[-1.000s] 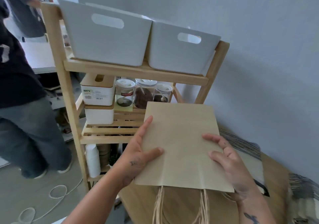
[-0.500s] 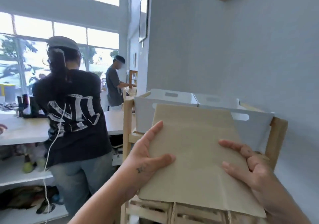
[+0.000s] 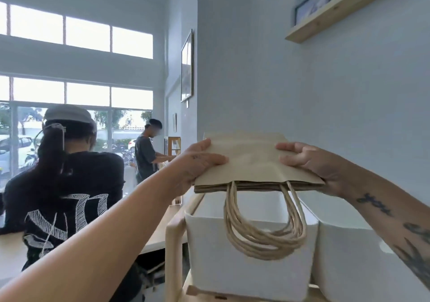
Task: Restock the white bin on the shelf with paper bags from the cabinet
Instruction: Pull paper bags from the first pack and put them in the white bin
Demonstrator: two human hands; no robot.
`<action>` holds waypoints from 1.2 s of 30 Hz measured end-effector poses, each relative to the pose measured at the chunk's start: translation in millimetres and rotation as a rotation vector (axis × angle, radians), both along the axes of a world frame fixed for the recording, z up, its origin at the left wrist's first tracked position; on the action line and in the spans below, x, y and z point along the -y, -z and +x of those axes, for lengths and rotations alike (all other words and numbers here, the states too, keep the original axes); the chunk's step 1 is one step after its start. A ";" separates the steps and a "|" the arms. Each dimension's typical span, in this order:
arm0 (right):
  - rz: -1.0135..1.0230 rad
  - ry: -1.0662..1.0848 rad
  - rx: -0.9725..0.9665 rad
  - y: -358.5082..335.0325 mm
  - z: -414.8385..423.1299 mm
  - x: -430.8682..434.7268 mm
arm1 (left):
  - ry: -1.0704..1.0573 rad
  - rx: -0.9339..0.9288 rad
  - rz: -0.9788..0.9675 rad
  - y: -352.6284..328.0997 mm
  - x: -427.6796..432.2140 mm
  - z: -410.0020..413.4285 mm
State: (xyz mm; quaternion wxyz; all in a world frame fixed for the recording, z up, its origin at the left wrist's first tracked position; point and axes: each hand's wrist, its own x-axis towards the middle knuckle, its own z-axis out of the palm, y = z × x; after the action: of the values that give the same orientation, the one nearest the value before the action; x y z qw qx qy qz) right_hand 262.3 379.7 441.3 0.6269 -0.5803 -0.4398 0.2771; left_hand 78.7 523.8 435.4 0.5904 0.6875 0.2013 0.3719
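Both hands, left hand [image 3: 197, 162] and right hand [image 3: 311, 164], clamp a flat stack of paper bags [image 3: 253, 162] just above the left white bin [image 3: 246, 264], where the dangling twisted handles [image 3: 263, 232] could snag its near rim and fan the stack apart.

- Daylight floods through the tall windows [image 3: 76, 69] at left, blown out to white.
- The wall [image 3: 302, 92] is evenly lit, with soft shadows.
- Wide-angle distortion bends the edges; slight softness throughout.

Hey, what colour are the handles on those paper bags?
Light kraft tan, matching the bags; the twisted-paper handles show clearly in the head view, hanging before the white bin.
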 end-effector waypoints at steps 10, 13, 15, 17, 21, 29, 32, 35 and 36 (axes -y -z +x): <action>-0.473 0.061 0.195 31.0 64.4 -126.8 | 0.021 -0.384 0.227 21.2 -115.0 75.0; -0.538 0.056 0.179 43.9 76.3 -135.6 | 0.068 -0.488 0.358 32.5 -123.7 86.0; -0.574 0.050 0.193 48.6 82.4 -134.9 | 0.113 -0.582 0.405 40.3 -126.4 90.8; -0.633 0.014 0.210 52.4 84.0 -129.5 | 0.159 -0.708 0.457 50.2 -127.1 95.9; -0.825 -0.032 0.324 61.2 76.1 -122.4 | 0.205 -0.936 0.482 52.4 -126.3 105.1; -1.118 -0.083 0.530 77.9 61.7 -126.5 | 0.285 -1.219 0.236 80.3 -121.9 126.8; -1.171 -0.114 0.531 80.3 60.4 -131.5 | 0.327 -1.235 0.212 85.8 -126.1 128.1; -1.205 -0.136 0.510 84.1 60.9 -136.1 | 0.369 -1.270 0.211 90.3 -127.1 129.4; -1.206 -0.140 0.511 85.4 62.0 -136.9 | 0.381 -1.279 0.208 91.3 -127.8 130.4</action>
State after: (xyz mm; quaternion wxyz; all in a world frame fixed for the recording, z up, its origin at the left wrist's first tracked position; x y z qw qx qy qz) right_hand 324.3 516.6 355.9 0.0480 -0.8474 -0.3793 0.3685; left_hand 209.1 651.5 344.1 0.3408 0.8492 0.3496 -0.2014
